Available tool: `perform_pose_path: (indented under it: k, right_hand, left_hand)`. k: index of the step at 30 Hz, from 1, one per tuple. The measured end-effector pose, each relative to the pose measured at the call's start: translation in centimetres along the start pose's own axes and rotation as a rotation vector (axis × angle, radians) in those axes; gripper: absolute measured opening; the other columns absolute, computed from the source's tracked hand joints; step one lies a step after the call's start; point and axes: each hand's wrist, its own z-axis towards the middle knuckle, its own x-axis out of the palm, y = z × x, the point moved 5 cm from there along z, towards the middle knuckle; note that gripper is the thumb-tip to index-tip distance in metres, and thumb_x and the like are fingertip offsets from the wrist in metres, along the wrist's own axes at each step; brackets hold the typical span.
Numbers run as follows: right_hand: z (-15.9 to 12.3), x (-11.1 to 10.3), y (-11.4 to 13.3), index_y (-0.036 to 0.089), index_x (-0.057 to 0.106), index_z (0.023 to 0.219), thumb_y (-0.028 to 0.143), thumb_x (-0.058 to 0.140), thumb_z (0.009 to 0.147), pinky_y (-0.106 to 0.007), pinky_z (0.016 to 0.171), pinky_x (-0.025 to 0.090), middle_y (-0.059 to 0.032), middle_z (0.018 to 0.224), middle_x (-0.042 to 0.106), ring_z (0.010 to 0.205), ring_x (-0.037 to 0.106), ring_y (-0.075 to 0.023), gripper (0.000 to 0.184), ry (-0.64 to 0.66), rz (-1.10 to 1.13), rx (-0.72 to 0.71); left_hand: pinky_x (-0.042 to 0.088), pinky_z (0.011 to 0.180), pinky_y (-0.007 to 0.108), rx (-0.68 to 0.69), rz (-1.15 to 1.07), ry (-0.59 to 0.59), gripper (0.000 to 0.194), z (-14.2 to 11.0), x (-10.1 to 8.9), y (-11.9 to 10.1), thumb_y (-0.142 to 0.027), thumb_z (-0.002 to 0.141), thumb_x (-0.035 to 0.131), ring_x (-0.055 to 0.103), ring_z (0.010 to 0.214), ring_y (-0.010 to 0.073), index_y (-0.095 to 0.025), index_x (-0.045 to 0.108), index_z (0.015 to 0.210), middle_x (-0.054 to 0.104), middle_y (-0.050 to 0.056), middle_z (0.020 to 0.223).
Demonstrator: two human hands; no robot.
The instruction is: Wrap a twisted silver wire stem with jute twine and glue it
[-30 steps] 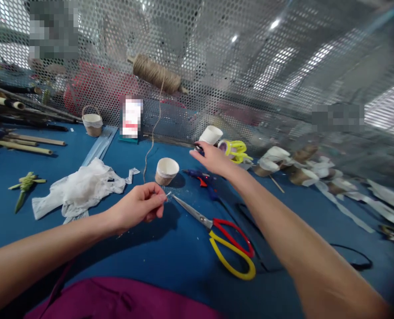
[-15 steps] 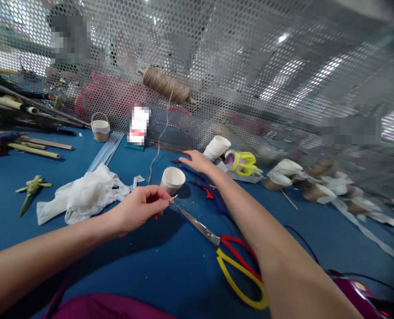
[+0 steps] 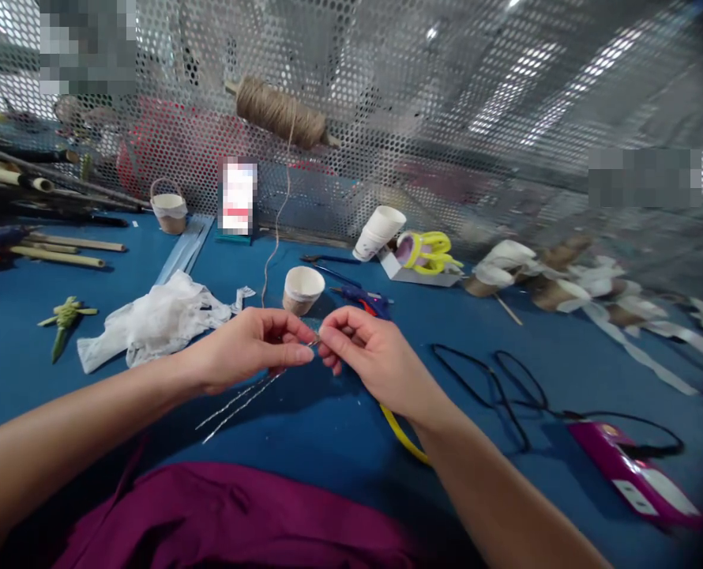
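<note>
My left hand (image 3: 249, 349) pinches the upper end of two thin silvery wires (image 3: 238, 405) that slant down toward my lap. My right hand (image 3: 366, 357) has closed its thumb and forefinger on the same wire ends, fingertip to fingertip with the left. Both hands hover over the blue table (image 3: 304, 427). Just behind them stands a small paper cup (image 3: 302, 289), with a strand of twine (image 3: 276, 237) hanging down from a twine spool (image 3: 280, 115) on the mesh screen. Yellow scissor handles (image 3: 404, 436) peek out under my right wrist.
White crumpled cloth (image 3: 156, 320) lies at left, a green woven piece (image 3: 65, 314) and bamboo sticks (image 3: 55, 254) farther left. Stacked cups (image 3: 378, 232), a blue glue gun (image 3: 363, 299), wrapped cups (image 3: 541, 284), a black cable (image 3: 505, 387) and a magenta device (image 3: 633, 472) lie right. A person sits behind the mesh.
My right hand drew back from the far side of the table and closed on the wire ends at my left hand. The scissors are now mostly covered by my right arm.
</note>
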Motion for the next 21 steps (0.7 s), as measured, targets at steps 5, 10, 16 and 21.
perform_pose_path:
  k: [5,10,16,21]
  right_hand:
    - [0.2,0.5,-0.9,0.017,0.048,0.07,0.034,0.048,0.084,-0.016,0.039,0.038,0.0034,0.059,0.053,0.045,0.049,-0.0058,0.022,0.072,0.063,0.121]
    - [0.8,0.7,-0.6,0.017,0.049,0.069,0.029,0.05,0.083,-0.017,0.039,0.041,0.0031,0.058,0.053,0.045,0.05,-0.006,0.019,0.068,0.128,0.136]
    - [1.1,0.9,-0.4,0.016,0.05,0.072,0.027,0.05,0.084,-0.017,0.04,0.043,0.0031,0.06,0.055,0.046,0.051,-0.006,0.016,0.077,0.168,0.08]
    - [0.9,0.9,-0.6,0.016,0.05,0.073,0.028,0.05,0.084,-0.017,0.041,0.044,0.0029,0.062,0.055,0.048,0.052,-0.0057,0.017,0.121,0.209,0.048]
  left_hand:
    - [0.031,0.046,0.02,0.041,0.122,-0.017,0.017,0.2,-0.4,0.1,-0.024,0.07,0.061,0.043,0.049,0.0061,-0.014,0.056,0.082,0.046,-0.006,0.056]
    - [0.034,0.048,0.02,0.143,0.375,-0.108,0.011,0.2,-1.0,-0.4,-0.022,0.074,0.056,0.047,0.051,0.0076,-0.015,0.059,0.082,0.052,-0.004,0.058]
    - [0.036,0.049,0.02,0.022,0.126,0.05,0.008,0.3,-1.1,-0.4,-0.021,0.075,0.055,0.047,0.049,0.0055,-0.014,0.056,0.078,0.051,-0.005,0.059]
    - [0.037,0.05,0.02,-0.077,-0.036,0.123,0.009,0.3,-1.2,-0.1,-0.018,0.073,0.058,0.048,0.049,0.0045,-0.013,0.057,0.08,0.052,-0.005,0.062]
